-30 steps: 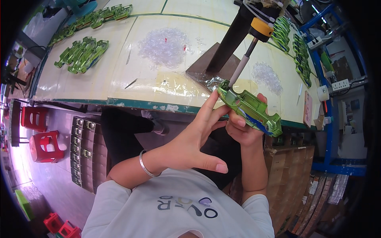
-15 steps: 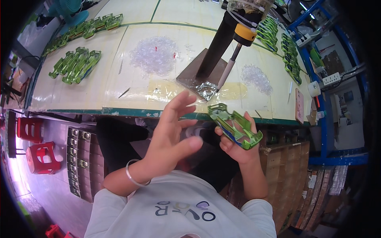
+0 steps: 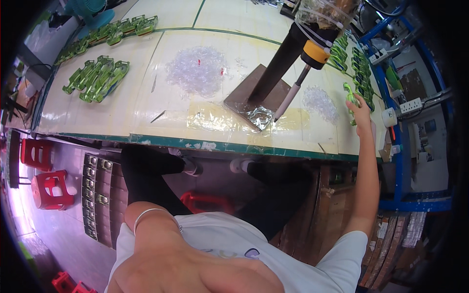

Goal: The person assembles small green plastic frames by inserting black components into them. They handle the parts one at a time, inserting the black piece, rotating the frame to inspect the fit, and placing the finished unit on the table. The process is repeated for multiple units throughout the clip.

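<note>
My right hand (image 3: 360, 115) reaches out to the right side of the table, closed on a green, car-shaped plastic shell (image 3: 349, 93). The shell is just left of a row of similar green shells (image 3: 362, 73), and my fingers partly cover it. My left hand (image 3: 195, 271) is raised close to the camera at the lower edge, its back showing. The fingers of that hand are cut off by the frame, so whether it holds anything is hidden.
A black post on a metal plate (image 3: 244, 95) stands mid-table, with a yellow-collared rod (image 3: 288, 100) beside it. Piles of clear plastic bits (image 3: 195, 71) lie on both sides. More green shells (image 3: 97, 80) lie at left. Red stools (image 3: 53, 190) and a compartmented box (image 3: 103, 195) are below.
My right hand has carried the green shell from in front of me to the table's right side. My left hand has drawn back from beside the shell toward the camera.
</note>
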The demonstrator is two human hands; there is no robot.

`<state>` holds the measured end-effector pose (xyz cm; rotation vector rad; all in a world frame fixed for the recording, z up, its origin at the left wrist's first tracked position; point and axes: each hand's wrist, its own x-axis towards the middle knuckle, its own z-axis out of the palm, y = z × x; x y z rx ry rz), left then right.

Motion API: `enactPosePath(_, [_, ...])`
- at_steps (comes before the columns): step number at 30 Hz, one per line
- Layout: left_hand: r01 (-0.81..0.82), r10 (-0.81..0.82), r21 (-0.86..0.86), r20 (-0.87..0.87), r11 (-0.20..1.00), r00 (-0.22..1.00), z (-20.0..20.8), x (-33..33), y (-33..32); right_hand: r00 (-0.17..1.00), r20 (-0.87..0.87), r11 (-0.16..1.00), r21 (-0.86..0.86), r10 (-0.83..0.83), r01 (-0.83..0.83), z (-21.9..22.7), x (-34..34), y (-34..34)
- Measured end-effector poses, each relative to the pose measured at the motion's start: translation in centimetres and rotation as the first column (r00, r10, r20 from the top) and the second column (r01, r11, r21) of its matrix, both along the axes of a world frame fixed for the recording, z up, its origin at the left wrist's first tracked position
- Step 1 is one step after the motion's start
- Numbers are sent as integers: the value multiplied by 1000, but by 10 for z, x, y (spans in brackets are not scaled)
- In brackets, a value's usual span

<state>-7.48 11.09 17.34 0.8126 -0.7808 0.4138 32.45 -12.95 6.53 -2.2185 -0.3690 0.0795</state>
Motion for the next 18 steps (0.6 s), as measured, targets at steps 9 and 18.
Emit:
enactPosePath(9, [-71, 131, -373, 138, 925, 982, -9, 11, -12, 717, 654, 757, -589, 241, 283, -30, 71, 61])
enactPosePath(18, [23, -77, 208, 256, 978, 964, -32, -14, 69, 695, 619, 848, -529, 365, 25, -26, -14, 48])
